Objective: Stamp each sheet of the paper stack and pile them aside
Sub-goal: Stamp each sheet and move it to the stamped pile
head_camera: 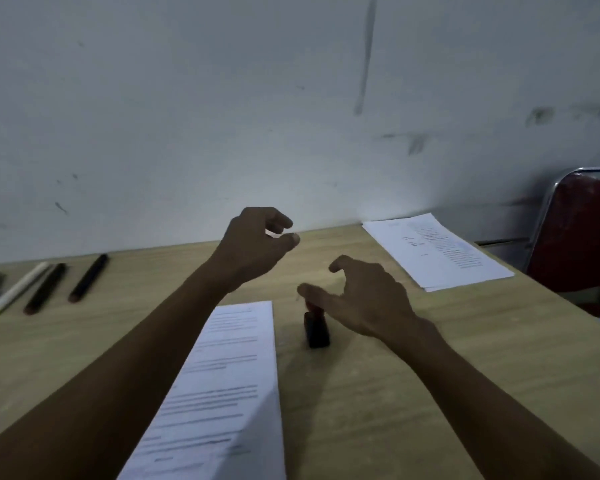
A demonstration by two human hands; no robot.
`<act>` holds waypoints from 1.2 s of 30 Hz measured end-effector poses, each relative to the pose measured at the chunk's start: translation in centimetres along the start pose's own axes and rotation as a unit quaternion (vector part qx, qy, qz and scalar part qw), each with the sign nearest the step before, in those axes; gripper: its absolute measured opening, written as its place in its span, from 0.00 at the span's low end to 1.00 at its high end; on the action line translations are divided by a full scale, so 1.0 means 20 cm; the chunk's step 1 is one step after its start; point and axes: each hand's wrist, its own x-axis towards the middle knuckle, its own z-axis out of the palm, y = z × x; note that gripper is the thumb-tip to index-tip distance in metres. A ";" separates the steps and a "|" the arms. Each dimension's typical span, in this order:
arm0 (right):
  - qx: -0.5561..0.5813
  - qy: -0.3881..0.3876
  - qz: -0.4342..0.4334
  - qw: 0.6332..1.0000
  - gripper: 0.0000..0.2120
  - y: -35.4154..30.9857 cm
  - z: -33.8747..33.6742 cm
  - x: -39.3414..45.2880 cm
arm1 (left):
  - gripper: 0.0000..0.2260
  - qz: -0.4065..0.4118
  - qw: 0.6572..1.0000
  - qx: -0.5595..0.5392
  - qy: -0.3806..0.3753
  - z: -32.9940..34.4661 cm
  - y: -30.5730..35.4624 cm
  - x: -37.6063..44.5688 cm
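Paper stack [219,393] beside stamp [316,329], pens [49,285]

My work surface is a light wood-grain table [413,393] set against a wall. On it lie: a stack of printed sheets [219,393] before me; a dark stamp [316,329] just beside its right edge; a second pile of printed sheets [440,252] at far right; three pens [45,287] at far left.
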 end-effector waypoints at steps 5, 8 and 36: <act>-0.088 -0.050 0.006 0.995 0.33 -0.09 0.11 -0.03 | 0.11 -0.048 0.999 0.007 0.005 -0.13 -0.17 -0.25; -0.081 -0.062 0.019 0.995 0.23 -0.10 0.14 -0.05 | 0.11 -0.069 0.997 0.028 -0.001 -0.16 -0.28 -0.38; 0.000 -0.015 -0.097 0.995 0.08 -0.41 0.27 -0.41 | 0.41 -0.011 0.972 0.188 -0.140 -0.09 -0.82 -0.83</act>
